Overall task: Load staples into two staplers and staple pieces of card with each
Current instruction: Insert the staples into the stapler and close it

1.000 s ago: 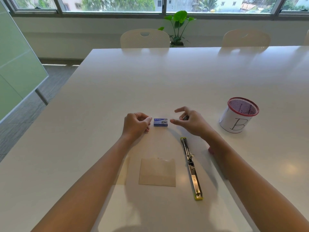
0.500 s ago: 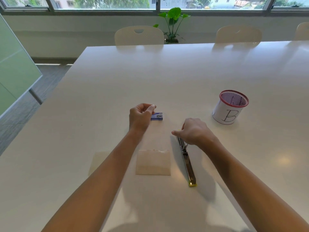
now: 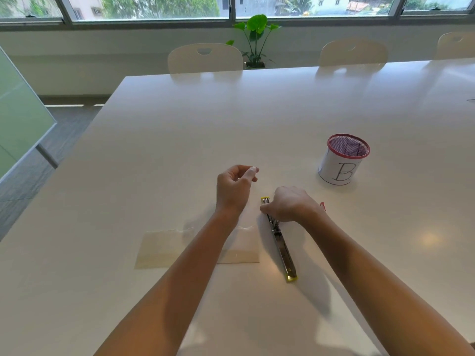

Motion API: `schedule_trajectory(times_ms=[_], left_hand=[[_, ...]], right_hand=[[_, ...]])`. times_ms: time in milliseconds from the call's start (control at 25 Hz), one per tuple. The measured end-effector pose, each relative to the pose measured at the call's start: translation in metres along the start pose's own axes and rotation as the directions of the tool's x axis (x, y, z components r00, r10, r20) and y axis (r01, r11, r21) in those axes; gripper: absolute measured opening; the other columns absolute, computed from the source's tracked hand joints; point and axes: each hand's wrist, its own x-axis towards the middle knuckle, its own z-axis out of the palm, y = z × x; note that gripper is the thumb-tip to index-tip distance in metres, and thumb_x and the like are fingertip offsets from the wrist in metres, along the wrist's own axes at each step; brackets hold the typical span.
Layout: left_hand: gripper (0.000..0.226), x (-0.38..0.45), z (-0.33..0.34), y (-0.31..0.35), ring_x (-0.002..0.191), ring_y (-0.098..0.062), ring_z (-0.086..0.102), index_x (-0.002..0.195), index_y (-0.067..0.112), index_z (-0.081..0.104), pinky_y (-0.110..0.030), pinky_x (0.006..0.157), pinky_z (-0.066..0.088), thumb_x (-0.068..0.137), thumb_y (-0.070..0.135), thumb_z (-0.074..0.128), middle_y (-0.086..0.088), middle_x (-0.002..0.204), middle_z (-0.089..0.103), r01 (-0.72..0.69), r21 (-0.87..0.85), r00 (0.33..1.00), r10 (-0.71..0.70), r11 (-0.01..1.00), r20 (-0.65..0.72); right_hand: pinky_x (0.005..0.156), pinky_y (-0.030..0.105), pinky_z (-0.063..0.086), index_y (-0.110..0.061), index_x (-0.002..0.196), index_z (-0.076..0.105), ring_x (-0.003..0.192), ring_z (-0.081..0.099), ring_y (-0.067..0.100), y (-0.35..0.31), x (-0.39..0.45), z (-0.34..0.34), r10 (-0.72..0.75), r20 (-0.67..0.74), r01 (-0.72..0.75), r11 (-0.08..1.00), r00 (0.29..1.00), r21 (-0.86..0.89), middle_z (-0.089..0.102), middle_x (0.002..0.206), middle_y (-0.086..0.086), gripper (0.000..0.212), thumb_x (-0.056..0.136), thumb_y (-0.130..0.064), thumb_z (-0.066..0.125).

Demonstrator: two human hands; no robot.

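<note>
**Staple strip on its way to the opened stapler**

White table [image 3: 257, 119] fills the view, with pale chairs, a potted plant and a run of windows up at twelve o'clock.

At about eight o'clock from the hands, two tan pieces of card [image 3: 164, 249] lie flat on the table, the left forearm crossing over where they meet. The left hand [image 3: 235, 187] hovers just above the surface, fingers curled and thumb against forefinger; it seems to pinch something small, probably staples, though the item is too small to make out. The staple box is not visible.

Just at four o'clock from that hand, the right hand [image 3: 290, 204] grips the far end of the yellow stapler [image 3: 282, 249], which lies unfolded flat, its metal channel running toward five o'clock. A sliver of red shows behind the right wrist, unclear what. At two o'clock stands a mesh pen pot [image 3: 341, 163] marked B.

Judged step: loading the first stapler. The next move calls for bringing the pinched strip to the open channel, aligning it, and steadying the stapler meanwhile.
</note>
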Motion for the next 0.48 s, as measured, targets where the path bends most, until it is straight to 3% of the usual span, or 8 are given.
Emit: schedule_trajectory(times_ms=[200, 360, 480], left_hand=[[0.018, -0.015, 0.002, -0.004, 0.070, -0.010, 0.054, 0.092, 0.014, 0.072, -0.023, 0.070, 0.049, 0.097, 0.013, 0.055, 0.001, 0.078, 0.063, 0.085, -0.073, 0.996, -0.083, 0.994, 0.032], [0.021, -0.020, 0.004, -0.003, 0.071, -0.013, 0.054, 0.102, 0.006, 0.065, -0.026, 0.072, 0.050, 0.101, 0.021, 0.051, -0.001, 0.082, 0.059, 0.165, -0.063, 0.980, -0.156, 0.984, 0.120], [0.034, -0.024, 0.000, -0.001, 0.075, -0.018, 0.056, 0.101, 0.005, 0.060, -0.028, 0.068, 0.051, 0.105, 0.033, 0.041, -0.008, 0.087, 0.056, 0.290, -0.073, 0.935, -0.267, 0.954, 0.235]], right_hand=[[0.053, 0.030, 0.033, -0.012, 0.080, 0.057, 0.064, 0.047, 0.016, 0.003, 0.001, -0.006, -0.039, 0.001, 0.039, 0.986, 0.999, 0.165, 0.052, 0.072, 0.003, 0.033, 0.100, -0.037, 0.048], [0.057, 0.029, 0.037, -0.012, 0.094, 0.064, 0.070, 0.052, 0.013, 0.003, 0.001, -0.025, -0.060, -0.051, 0.073, 0.951, 0.997, 0.299, 0.058, 0.079, 0.003, 0.033, 0.102, -0.040, 0.048], [0.063, 0.031, 0.039, -0.015, 0.090, 0.063, 0.070, 0.052, 0.011, -0.001, 0.001, -0.038, -0.096, -0.054, 0.110, 0.915, 0.994, 0.389, 0.059, 0.078, 0.001, 0.033, 0.101, -0.044, 0.051]])
